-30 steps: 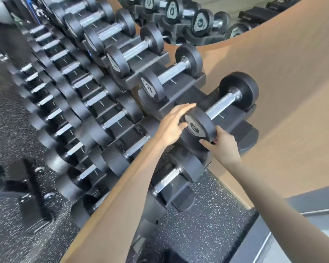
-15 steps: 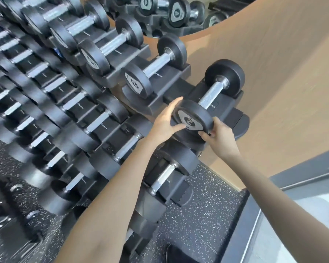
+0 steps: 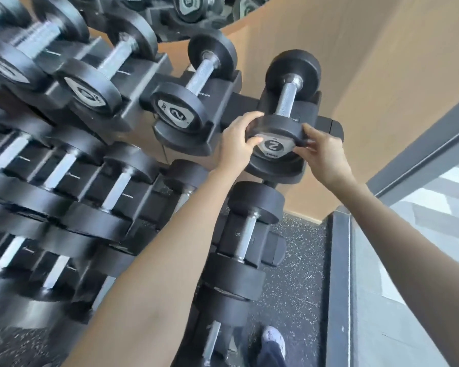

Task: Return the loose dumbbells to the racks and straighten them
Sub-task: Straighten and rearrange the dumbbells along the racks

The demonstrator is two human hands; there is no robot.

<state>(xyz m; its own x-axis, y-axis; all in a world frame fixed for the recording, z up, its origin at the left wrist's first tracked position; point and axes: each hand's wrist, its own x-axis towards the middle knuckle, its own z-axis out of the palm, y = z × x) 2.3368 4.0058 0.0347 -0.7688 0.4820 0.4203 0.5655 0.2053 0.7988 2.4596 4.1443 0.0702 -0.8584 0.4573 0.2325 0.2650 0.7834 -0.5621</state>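
Head view: left hand (image 3: 236, 144) and right hand (image 3: 321, 152) now both clasp the dumbbell (image 3: 278, 125) by its near head, at the right end of the rack (image 3: 330, 125), probably straightening it.

I am stretching both bare forearms up and forward, side by side. My left hand (image 3: 236, 147) is curling its fingers and thumb round one side of the dumbbell (image 3: 286, 99) head, and my right hand (image 3: 322, 152) is pinching the opposite side with its fingertips.

Left hand (image 3: 235, 144) and right hand (image 3: 321, 149) grip the end dumbbell's (image 3: 286, 102) near head; rack (image 3: 331, 125) beneath.
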